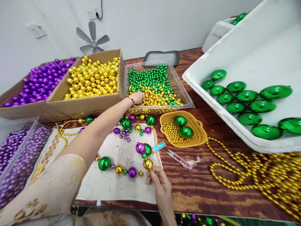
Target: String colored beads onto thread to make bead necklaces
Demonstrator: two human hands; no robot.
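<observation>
My left hand [137, 97] reaches far forward into the clear plastic tray [187, 99] of small green and gold beads, fingers curled down among the gold ones; what they hold is hidden. My right hand [159, 182] pinches the end of a bead string [122, 168] just under a gold ball [148, 164]. The string carries green, gold and purple balls and lies across a white cloth [113, 185]. More loose balls [131, 125] sit at the cloth's far edge.
Cardboard boxes of purple beads [39, 81] and gold beads [94, 77] stand at back left. A yellow basket [199, 135] holds green balls. Pink scissors [180, 159], gold bead chains [258, 175], a white foam tray of large green balls [246, 103], a clear bin of purple beads [16, 157].
</observation>
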